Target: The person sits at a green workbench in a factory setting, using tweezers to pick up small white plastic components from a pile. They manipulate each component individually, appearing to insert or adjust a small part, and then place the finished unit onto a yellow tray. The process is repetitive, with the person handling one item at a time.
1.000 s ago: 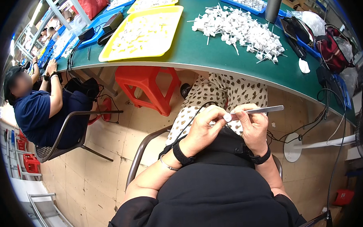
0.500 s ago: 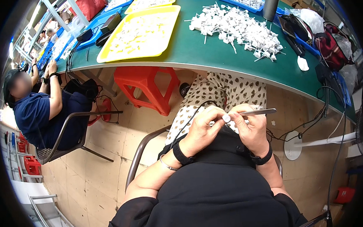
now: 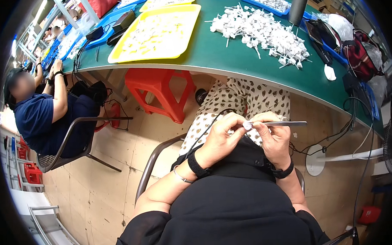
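Centre frame, over the lap: small white part (image 3: pixel 247 126) pinched in left hand (image 3: pixel 222 136) fingertips; right hand (image 3: pixel 272 137) closed on metal tweezers (image 3: pixel 284 123), tips at the part. Probably light, rigid, easily dropped; best gripped by its edges. Similar white parts (image 3: pixel 262 29) heaped on green desk (image 3: pixel 219 52), upper frame.

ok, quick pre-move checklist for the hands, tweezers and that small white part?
1. Left hand pinches the small white plastic part at its fingertips: ok.
2. Right hand holds the slim metal tweezers, roughly level: ok.
3. Tweezer tip meets the part: cannot tell, too small.
4. Hands work over the lap, clear of the green table: ok.
5. Pile of white parts on the table, within sight: ok.
6. Thin black cable runs close by the left hand: cannot tell if it snags.
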Tool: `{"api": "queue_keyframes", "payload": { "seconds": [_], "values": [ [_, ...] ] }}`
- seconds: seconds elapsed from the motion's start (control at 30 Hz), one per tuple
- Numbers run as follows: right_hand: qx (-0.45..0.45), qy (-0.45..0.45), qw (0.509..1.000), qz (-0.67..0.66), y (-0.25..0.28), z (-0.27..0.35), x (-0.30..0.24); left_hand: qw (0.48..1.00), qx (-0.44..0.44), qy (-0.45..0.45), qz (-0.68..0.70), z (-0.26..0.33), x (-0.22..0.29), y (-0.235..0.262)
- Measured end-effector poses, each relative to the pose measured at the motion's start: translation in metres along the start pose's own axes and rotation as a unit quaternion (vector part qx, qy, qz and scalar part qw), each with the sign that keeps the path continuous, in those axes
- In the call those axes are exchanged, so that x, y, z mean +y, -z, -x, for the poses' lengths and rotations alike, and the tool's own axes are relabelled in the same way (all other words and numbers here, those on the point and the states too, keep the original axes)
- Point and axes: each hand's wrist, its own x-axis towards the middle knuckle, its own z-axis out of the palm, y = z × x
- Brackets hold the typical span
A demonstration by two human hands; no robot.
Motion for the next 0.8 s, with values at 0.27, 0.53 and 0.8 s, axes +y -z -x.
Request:
{"api": "queue_keyframes", "payload": {
  "seconds": [0.27, 0.53, 0.8],
  "values": [
    [-0.001, 0.049, 0.998, 0.035, -0.0019, -0.0027, -0.0005, 1.000, 0.004, -0.013, -0.011, 0.0001, -0.0006, -0.0004],
    [0.025, -0.010, 0.999, 0.021, -0.0034, 0.0010, -0.0002, 1.000, -0.001, -0.006, -0.011, 0.0002, 0.0010, -0.0001],
    [0.033, -0.008, 0.999, 0.036, -0.0043, 0.0022, 0.0027, 1.000, -0.002, -0.011, -0.014, -0.0002, 0.0008, 0.0000]
  ]
}}
